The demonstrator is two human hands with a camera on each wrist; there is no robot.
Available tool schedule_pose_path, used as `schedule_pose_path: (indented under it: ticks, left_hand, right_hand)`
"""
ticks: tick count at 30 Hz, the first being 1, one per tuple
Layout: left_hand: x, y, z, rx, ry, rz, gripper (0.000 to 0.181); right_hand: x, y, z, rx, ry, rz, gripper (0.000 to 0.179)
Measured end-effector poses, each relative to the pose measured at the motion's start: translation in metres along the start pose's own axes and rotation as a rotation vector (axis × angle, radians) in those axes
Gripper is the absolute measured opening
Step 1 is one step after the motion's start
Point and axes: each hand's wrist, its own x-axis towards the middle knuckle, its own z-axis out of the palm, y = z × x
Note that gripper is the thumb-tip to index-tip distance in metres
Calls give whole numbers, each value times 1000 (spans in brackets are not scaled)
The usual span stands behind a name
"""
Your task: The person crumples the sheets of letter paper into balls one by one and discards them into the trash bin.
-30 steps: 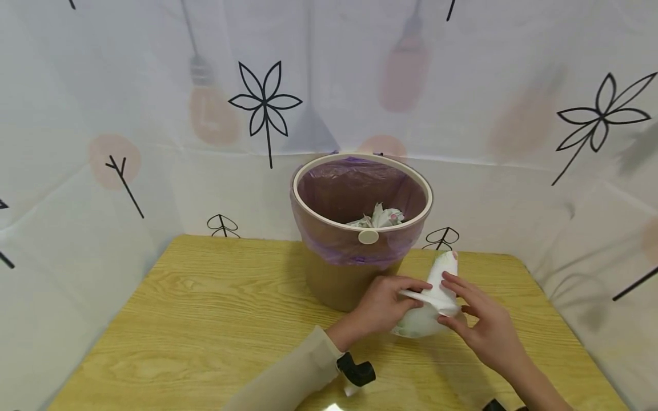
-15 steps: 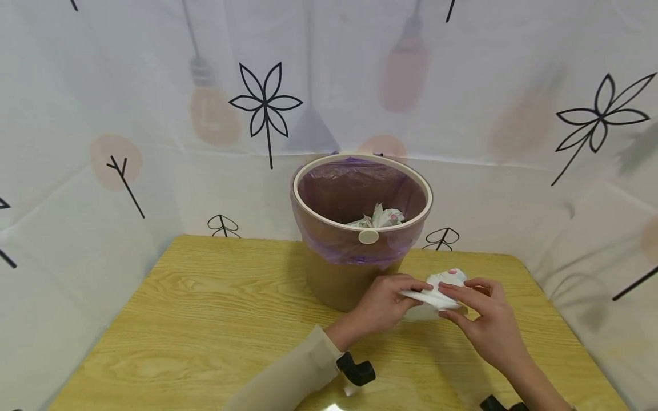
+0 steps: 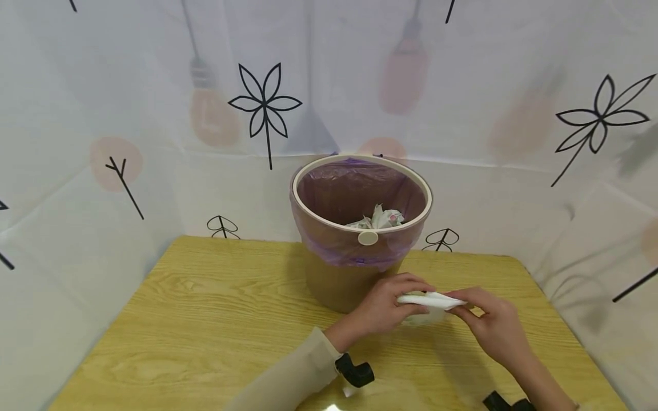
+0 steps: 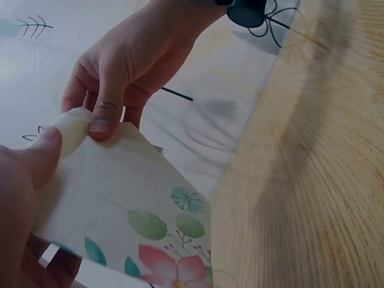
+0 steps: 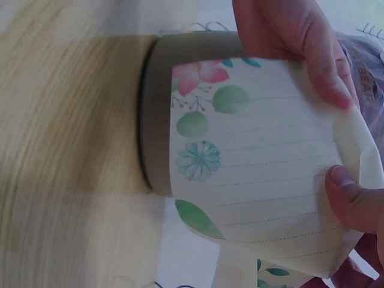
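Note:
A sheet of lined notepaper (image 3: 430,301) with printed flowers and leaves hangs between my two hands in front of the bin. Its upper edge is folded over, and the lined face shows in both wrist views. My left hand (image 3: 382,307) pinches the left end of the fold between thumb and fingers. At the other end, the thumb and fingers of my right hand (image 3: 496,328) pinch the paper too. In the right wrist view, another printed piece of paper (image 5: 282,275) shows below the sheet; whether it belongs to the same sheet I cannot tell.
Just behind my left hand stands a brown trash bin (image 3: 334,279) with a pale rim and a purple bag liner (image 3: 354,248). Crumpled printed paper (image 3: 385,217) lies inside it. The wooden table (image 3: 205,319) ends at a patterned white cloth (image 3: 154,114).
The part of the sheet that stood up above the fold has come down toward me. My right hand has moved slightly to the right end of the fold; my left hand stays put.

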Motion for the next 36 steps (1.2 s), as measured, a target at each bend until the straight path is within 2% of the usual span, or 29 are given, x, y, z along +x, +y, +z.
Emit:
schedule_pose_path:
  ticks: [3, 7, 8, 11, 13, 15, 17, 19, 23, 26, 32, 34, 36]
  left_hand:
    - [-1, 0, -1, -87, -18, -22, 34]
    - [-1, 0, 0, -262, -24, -91, 28]
    - [-1, -1, 0, -305, -22, -112, 26]
    - [-1, -2, 0, -407, -19, -188, 22]
    - [-1, -2, 0, -449, -21, -230, 20]
    - [-1, -2, 1, -470, -25, -263, 18]
    - [0, 0, 2, -461, -19, -268, 16]
    - [1, 2, 3, -414, 7, -236, 15]
    - [4, 5, 6, -204, 94, -106, 15]
    - [5, 6, 7, -61, 144, -18, 17]
    - [3, 5, 7, 308, 210, 164, 14]
    - [2, 5, 8, 383, 220, 205, 11]
    - [1, 4, 8, 392, 207, 208, 8]
  right_hand:
    - [2, 2, -3, -7, -17, -8, 49]
    - [3, 5, -5, 95, -66, -63, 50]
    - [3, 5, -4, 131, -81, -75, 47]
    - [4, 6, -4, 219, -106, -124, 20]
    - [4, 7, -4, 260, -112, -161, 5]
    - [5, 8, -4, 312, -114, -198, 15]
    - [5, 8, -5, 368, -120, -232, 12]
    - [4, 7, -6, 391, -137, -240, 3]
    - [-2, 4, -9, 361, -155, -197, 38]
    - [-8, 4, -9, 344, -148, -141, 51]
    - [-13, 4, -6, 351, -125, -109, 51]
    - [-13, 2, -7, 312, -131, -72, 49]
    - [-13, -2, -8, 257, -145, -24, 47]
